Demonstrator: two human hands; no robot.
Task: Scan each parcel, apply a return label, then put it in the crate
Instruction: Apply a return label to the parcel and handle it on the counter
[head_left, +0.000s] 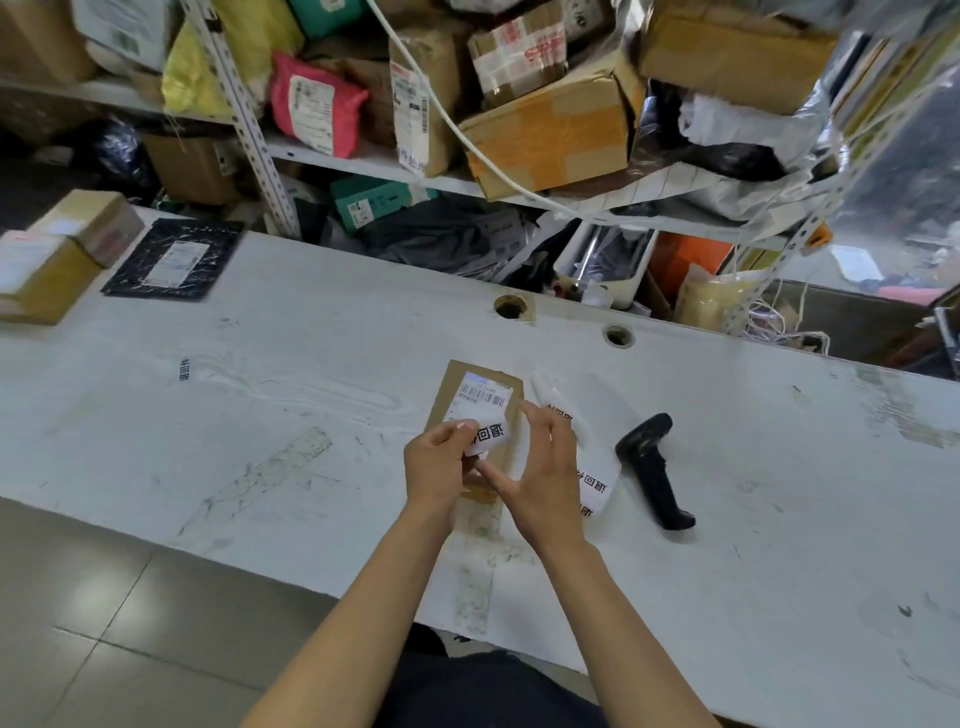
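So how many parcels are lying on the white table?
4: one small brown cardboard parcel under the hands, two tan cardboard boxes at far left, one flat black mailer bag beside them.

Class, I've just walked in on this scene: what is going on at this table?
A person at a white table is putting a return label on a small cardboard parcel. The left hand pinches the label over the parcel, below its barcode sticker; the right hand hovers beside it, fingers spread. A black barcode scanner lies set down to the right, next to a strip of more labels. More parcels wait at the far left.
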